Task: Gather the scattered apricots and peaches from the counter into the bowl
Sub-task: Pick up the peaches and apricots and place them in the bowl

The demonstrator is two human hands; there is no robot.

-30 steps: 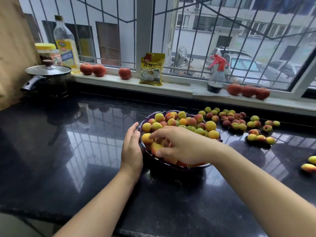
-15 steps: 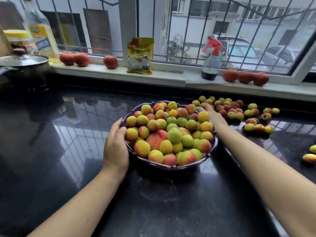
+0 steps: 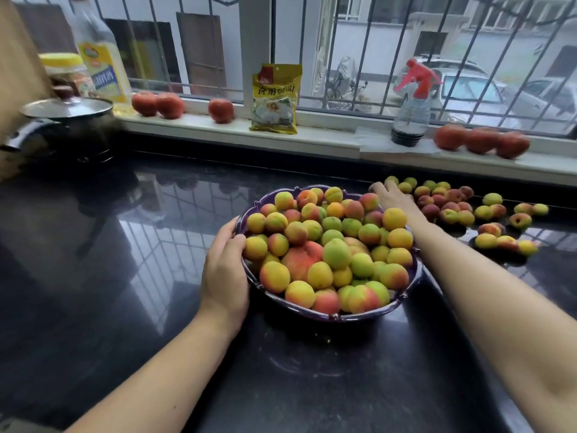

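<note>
The left hand (image 3: 225,270) is resting against the near-left wall of the purple bowl (image 3: 368,314), fingers curved round its rim and touching a yellow fruit at the edge. The bowl is sitting on the black counter (image 3: 125,276), heaped above its rim with apricots and peaches (image 3: 331,248).

The right hand (image 3: 392,196) is reaching past the far-right side of the bowl, palm down with fingers extended, its fingertips touching the counter just beside the scattered fruit (image 3: 449,204); it is gripping nothing that can be seen. The loose fruit is lying just beyond and to the right of this hand, in a cluster and several smaller groups trailing off to the right.

Well beyond both hands, on the windowsill, a yellow packet (image 3: 276,98) is showing large Chinese characters, beginning 食用; the rest is too blurred to read. Right of it is standing a spray bottle (image 3: 410,104) with a red trigger. Far beyond the left hand is standing an oil bottle (image 3: 100,60) whose yellow and blue label is illegible.
</note>
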